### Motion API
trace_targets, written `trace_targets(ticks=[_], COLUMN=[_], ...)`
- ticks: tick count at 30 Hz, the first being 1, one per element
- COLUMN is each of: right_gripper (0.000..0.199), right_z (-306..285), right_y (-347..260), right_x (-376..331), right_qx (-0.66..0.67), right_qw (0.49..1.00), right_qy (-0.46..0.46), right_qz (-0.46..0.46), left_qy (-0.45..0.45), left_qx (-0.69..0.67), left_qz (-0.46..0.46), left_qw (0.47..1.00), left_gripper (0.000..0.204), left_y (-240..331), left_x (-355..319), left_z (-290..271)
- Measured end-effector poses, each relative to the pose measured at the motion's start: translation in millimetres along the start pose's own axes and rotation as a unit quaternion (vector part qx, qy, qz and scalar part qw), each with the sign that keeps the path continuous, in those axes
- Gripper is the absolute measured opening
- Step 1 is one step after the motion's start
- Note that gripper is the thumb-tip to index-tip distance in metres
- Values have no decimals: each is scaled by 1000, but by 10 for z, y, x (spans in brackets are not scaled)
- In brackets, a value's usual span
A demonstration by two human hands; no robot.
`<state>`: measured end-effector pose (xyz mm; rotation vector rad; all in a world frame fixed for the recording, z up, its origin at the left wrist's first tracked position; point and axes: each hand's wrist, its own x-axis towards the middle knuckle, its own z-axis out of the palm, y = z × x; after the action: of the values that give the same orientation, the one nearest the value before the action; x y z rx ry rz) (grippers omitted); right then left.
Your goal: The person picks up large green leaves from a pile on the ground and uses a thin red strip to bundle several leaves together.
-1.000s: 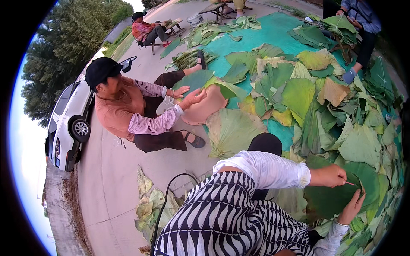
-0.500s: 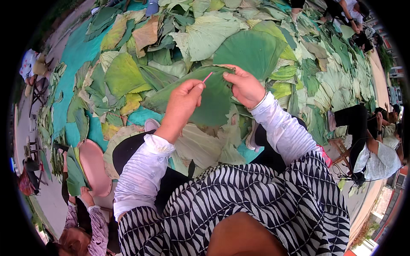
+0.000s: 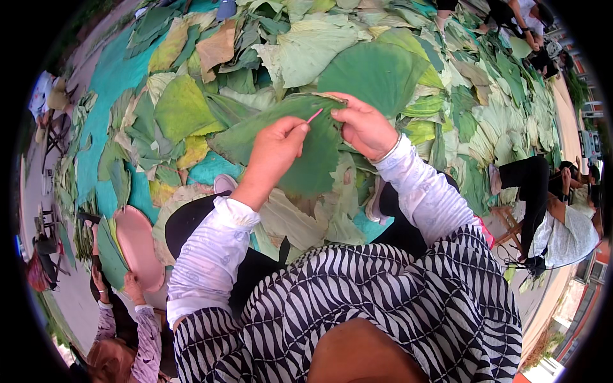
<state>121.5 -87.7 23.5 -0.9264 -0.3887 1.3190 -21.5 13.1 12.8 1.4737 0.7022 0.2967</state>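
A large green lotus leaf (image 3: 313,167) hangs in front of me, above my lap. My right hand (image 3: 366,129) pinches its upper right edge between thumb and fingers. Closed fingers of my left hand (image 3: 277,150) grip a thin pink strip (image 3: 315,115), whose free end sticks up against the leaf's face, just left of the right hand. The strip's other end is hidden in the fingers. Below the held leaf, a paler, wrinkled leaf (image 3: 284,219) lies between my feet.
Heaped leaves (image 3: 319,51) spread ahead over a teal sheet (image 3: 121,70). At lower left, a co-worker's hands (image 3: 133,288) touch a green leaf (image 3: 110,255) beside a pink oval basin (image 3: 142,255). Another seated person (image 3: 562,236) is at right; more people sit farther off.
My two hands have shifted only slightly, the pink strip still in the left. The held leaf's lower edge hangs a little lower. At lower left, the co-worker's hands have moved on their leaf.
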Motion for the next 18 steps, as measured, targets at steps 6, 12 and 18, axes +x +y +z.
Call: trace_targets(ticks=[6,12,18], right_gripper=[37,36,36], right_z=[-35,-25,-86], right_y=[31,14,138], right_x=[17,-39,-21], right_qx=[-45,-188,-429], right_qw=[999,981,884], right_qy=[-5,40,-19], right_qz=[-3,31,-183], left_qy=[11,22,37], left_qx=[21,70,106], left_qz=[18,36,55], left_qw=[1000,997,992], left_gripper=[16,15,18], left_y=[-19,-31,-70], left_x=[12,-5,10], left_z=[9,-1,10])
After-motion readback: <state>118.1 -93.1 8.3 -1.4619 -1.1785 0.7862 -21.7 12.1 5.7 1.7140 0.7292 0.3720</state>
